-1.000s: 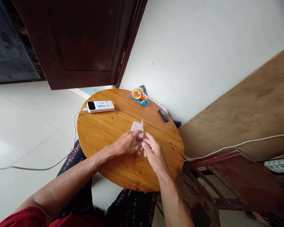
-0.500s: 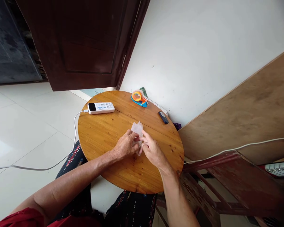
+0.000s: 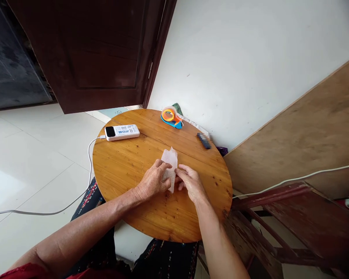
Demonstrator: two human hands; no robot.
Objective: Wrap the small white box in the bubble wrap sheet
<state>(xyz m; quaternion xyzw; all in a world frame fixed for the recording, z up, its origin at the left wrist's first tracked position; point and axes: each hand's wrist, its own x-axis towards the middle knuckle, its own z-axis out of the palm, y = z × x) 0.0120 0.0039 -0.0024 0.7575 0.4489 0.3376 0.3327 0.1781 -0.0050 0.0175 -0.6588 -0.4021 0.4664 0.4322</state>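
Covering parts of the white sheet (image 3: 170, 157), both hands (image 3: 152, 180) (image 3: 192, 183) are loosely curled; whether either pinches it, I cannot tell.

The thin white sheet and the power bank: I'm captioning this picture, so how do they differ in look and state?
The thin white sheet is flimsy with uneven edges; the power bank is a thick block with rounded corners. The left hand and right hand are at the thin white sheet, while the power bank lies apart from them, a cable plugged into its end. Both are whitish and on the wooden table.
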